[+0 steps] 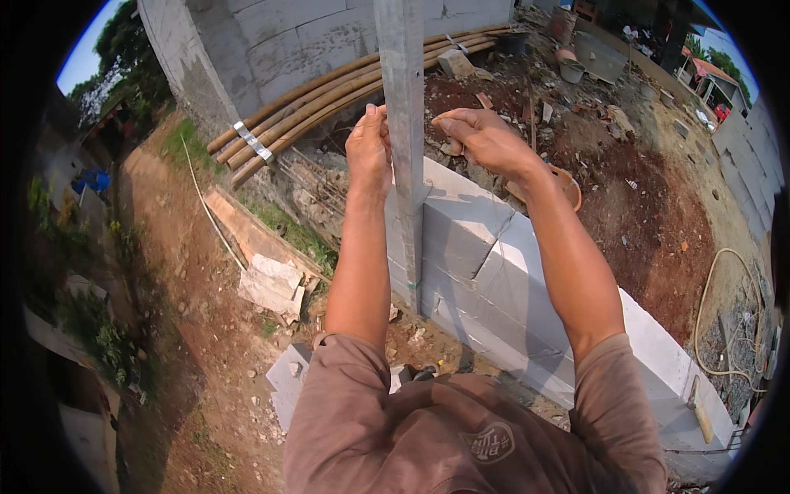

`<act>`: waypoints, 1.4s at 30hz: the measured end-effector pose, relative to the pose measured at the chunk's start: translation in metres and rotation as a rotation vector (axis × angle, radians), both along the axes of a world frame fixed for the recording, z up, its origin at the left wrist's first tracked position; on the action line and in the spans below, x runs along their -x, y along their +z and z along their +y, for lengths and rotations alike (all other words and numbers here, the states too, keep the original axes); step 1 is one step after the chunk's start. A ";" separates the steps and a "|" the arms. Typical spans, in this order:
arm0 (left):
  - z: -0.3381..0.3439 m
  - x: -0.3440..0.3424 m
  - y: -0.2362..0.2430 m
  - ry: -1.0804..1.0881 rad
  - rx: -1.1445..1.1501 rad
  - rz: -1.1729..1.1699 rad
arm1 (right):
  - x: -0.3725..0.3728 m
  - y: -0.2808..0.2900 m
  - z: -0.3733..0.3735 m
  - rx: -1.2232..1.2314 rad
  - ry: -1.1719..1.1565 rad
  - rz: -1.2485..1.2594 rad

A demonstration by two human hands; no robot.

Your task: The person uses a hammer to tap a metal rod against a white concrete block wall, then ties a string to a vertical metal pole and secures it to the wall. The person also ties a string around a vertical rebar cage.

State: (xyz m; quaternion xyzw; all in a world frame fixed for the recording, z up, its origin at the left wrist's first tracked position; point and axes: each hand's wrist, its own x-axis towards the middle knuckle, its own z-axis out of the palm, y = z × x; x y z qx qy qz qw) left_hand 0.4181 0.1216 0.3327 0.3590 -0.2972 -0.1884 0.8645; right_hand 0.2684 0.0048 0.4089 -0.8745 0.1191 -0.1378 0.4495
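Note:
A tall grey post (401,156), seemingly metal, stands upright in front of me beside a low wall of pale blocks (469,218). My left hand (369,152) is raised at the post's left side, thumb up and fingers closed. Whatever it may hold is hidden. On the other side of the post, above the wall, my right hand (485,142) has its thumb and forefinger pinched together toward the post. Anything between them is too fine to make out.
Bamboo poles (321,103) bound with metallic strips lie behind the post. A plank (255,235) and broken pieces lie on the left ground. A wooden-handled tool (702,410) rests on the wall at right. Rubble, buckets (571,71) and a pale hose (699,309) are beyond.

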 end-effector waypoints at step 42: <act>0.074 0.046 -0.004 0.806 -0.154 -0.445 | -0.004 -0.020 0.022 0.249 -0.177 -0.393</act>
